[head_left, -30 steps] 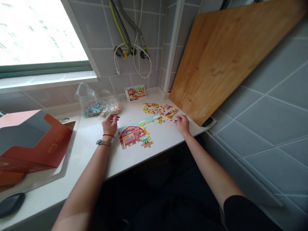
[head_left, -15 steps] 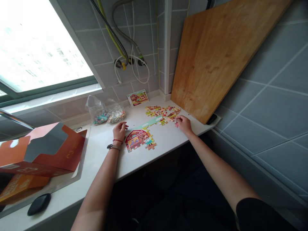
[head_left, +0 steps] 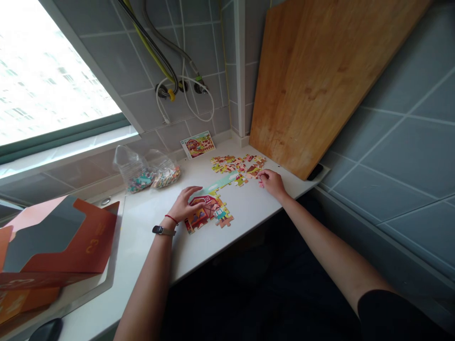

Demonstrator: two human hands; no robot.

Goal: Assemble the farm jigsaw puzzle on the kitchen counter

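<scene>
A partly joined jigsaw puzzle (head_left: pixel 222 215) with a red barn and a figure lies on the white counter. My left hand (head_left: pixel 186 203) is over its left side, fingers stretched and apart, hiding part of the barn. To the right, my right hand (head_left: pixel 273 183) has its fingertips pinched together at a small pink puzzle piece (head_left: pixel 261 183). Loose puzzle pieces (head_left: pixel 238 164) are heaped just beyond that hand. Behind them, a picture card (head_left: pixel 198 145) with the farm scene leans on the wall.
Two clear plastic bags (head_left: pixel 133 175) of puzzle pieces stand near the window. An orange box (head_left: pixel 94 232) sits at the left, with a black rounded object (head_left: pixel 48 330) in front. A large wooden board (head_left: pixel 302 85) leans at the right. Cables (head_left: pixel 185 94) hang on the tiled wall.
My left hand has opened from curled fingers and moved over the barn part of the puzzle. My right hand stays pinched at the pink piece. The view has shifted slightly.
</scene>
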